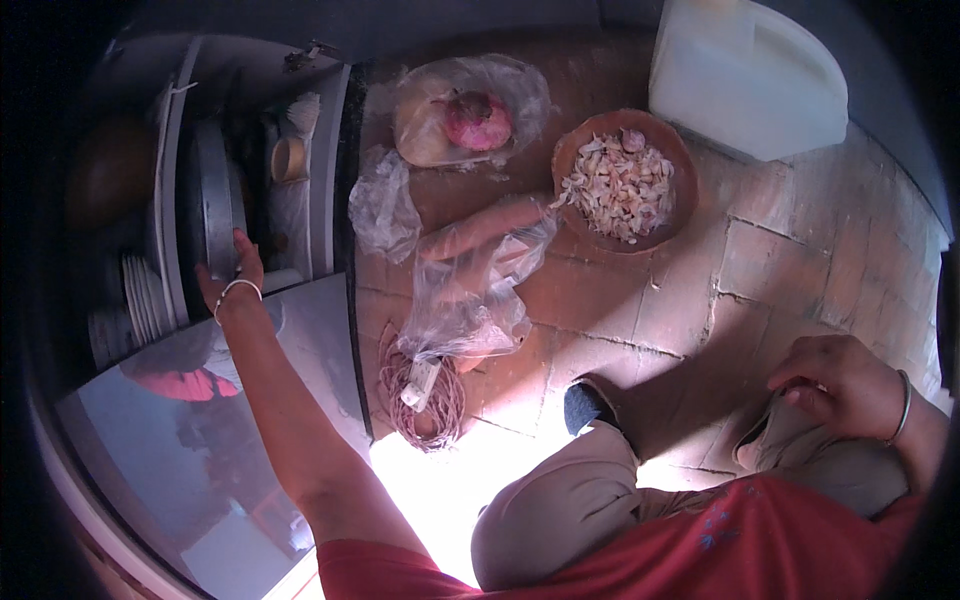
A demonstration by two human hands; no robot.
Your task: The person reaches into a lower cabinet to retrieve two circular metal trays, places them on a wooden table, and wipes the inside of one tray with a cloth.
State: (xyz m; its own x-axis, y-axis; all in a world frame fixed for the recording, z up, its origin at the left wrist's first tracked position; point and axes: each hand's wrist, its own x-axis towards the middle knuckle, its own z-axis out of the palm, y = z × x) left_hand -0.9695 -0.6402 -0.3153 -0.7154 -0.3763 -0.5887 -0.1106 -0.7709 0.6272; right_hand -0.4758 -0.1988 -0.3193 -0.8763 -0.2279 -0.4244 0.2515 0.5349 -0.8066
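My left hand (234,279) reaches into a low cabinet and grips the lower edge of a round grey metal pan (217,187), which stands on its side. The thumb and fingers lie on either side of it, and the pan's far part is in shadow. My right hand (844,386) rests at my knee with its fingers curled in and nothing visible in them. Beside the pan, in the same cabinet, are a tan ring-shaped item (287,160) and a white fluted item (304,114). White plates (146,300) stand on edge behind a divider (174,187).
On the brick floor (780,262) sit a clay bowl (686,199) of garlic, a red onion (478,124) on a plastic bag, and a crumpled bag (384,206). A bag of carrots (480,229) lies near a coiled extension cord (427,405). A whitish plastic container (742,82) stands behind.
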